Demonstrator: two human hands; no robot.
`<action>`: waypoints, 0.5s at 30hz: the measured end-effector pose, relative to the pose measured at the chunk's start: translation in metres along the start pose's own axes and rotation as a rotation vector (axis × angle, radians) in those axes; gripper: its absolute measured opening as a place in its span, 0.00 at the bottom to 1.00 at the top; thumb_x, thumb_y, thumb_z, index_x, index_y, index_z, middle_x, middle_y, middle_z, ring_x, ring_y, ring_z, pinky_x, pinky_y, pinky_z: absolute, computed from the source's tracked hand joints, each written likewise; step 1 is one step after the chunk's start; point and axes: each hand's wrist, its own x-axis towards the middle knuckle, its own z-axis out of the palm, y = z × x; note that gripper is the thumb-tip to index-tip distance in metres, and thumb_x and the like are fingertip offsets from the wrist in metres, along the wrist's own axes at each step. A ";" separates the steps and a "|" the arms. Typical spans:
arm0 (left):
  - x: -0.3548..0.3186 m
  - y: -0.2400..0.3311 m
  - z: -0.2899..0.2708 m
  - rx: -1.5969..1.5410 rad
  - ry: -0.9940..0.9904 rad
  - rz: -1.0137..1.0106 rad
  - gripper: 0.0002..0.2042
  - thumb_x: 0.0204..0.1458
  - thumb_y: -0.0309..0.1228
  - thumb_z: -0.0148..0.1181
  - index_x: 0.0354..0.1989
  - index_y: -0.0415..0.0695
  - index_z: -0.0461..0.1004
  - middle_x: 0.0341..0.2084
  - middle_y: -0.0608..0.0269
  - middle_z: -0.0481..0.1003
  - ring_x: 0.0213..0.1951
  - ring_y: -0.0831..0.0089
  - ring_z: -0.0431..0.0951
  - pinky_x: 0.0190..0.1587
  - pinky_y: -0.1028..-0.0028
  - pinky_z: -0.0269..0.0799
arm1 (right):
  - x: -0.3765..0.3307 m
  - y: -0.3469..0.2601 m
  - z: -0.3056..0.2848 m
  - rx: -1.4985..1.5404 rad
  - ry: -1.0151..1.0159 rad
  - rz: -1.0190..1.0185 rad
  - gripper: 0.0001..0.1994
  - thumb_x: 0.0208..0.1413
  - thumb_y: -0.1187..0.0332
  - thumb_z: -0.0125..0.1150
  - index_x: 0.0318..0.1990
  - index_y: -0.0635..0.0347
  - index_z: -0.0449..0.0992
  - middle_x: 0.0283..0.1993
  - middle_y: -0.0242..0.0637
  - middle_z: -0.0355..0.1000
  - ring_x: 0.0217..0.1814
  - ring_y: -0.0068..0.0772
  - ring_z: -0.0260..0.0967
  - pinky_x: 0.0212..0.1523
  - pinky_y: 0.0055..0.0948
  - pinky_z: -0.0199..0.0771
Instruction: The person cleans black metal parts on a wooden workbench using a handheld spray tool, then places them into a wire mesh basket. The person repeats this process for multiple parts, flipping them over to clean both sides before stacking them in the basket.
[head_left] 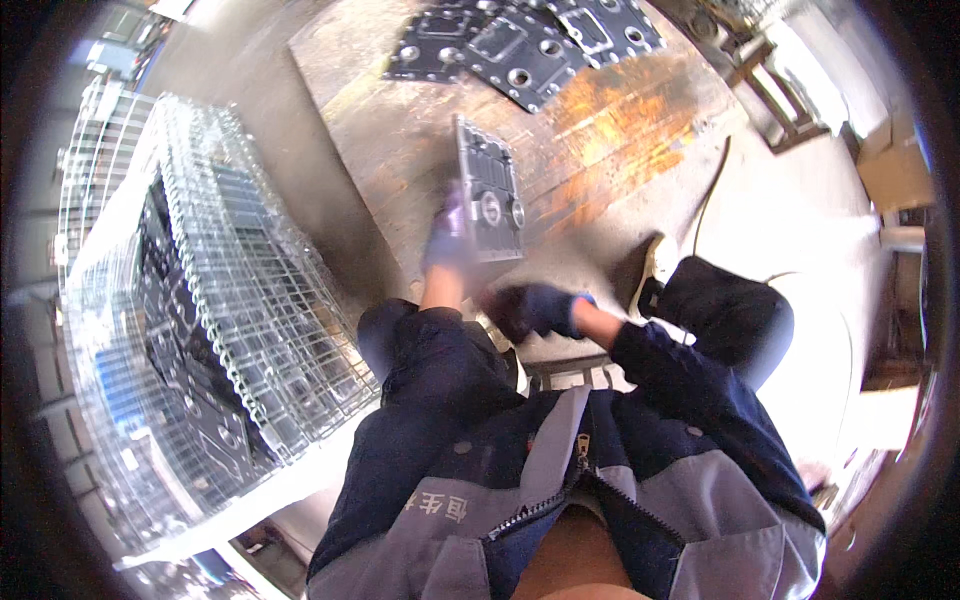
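Note:
A grey rectangular metal cover plate (490,195) with two round bosses stands tilted on its edge over the near part of the wooden table. My left hand (450,232), in a purple-blue glove and blurred, grips this plate along its left side. Just below the plate's lower edge is my right hand (535,310), wearing a dark blue glove with its fingers curled in. Whatever those fingers may hold is hidden. Several similar dark plates (525,55) lie overlapping at the far side of the table.
The worn wooden tabletop (400,150) has orange-brown stains. To the left stands a wire mesh cage (270,270) with dark plates (185,330) inside. A cardboard box (893,165) sits at the far right. A thin curved cable or rod (712,195) shows right of the table.

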 end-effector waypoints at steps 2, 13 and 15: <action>0.003 -0.013 0.000 -0.044 -0.082 0.012 0.13 0.57 0.43 0.57 0.43 0.49 0.72 0.27 0.64 0.74 0.29 0.66 0.77 0.34 0.62 0.77 | -0.050 -0.026 0.006 0.126 -0.035 0.331 0.17 0.61 0.54 0.54 0.47 0.57 0.76 0.26 0.32 0.74 0.21 0.24 0.66 0.22 0.26 0.68; -0.166 0.144 -0.022 0.607 0.225 0.975 0.15 0.62 0.36 0.49 0.47 0.39 0.75 0.46 0.55 0.78 0.50 0.64 0.76 0.56 0.69 0.67 | -0.206 0.051 -0.163 0.241 0.977 0.047 0.19 0.51 0.69 0.59 0.53 0.54 0.70 0.32 0.32 0.72 0.19 0.27 0.68 0.10 0.25 0.63; -0.204 0.192 -0.037 0.896 0.506 1.257 0.12 0.58 0.29 0.51 0.47 0.41 0.75 0.47 0.53 0.76 0.51 0.62 0.76 0.55 0.68 0.68 | -0.198 0.050 -0.182 0.156 1.105 -0.043 0.17 0.52 0.68 0.59 0.51 0.53 0.70 0.30 0.31 0.72 0.18 0.27 0.68 0.08 0.24 0.61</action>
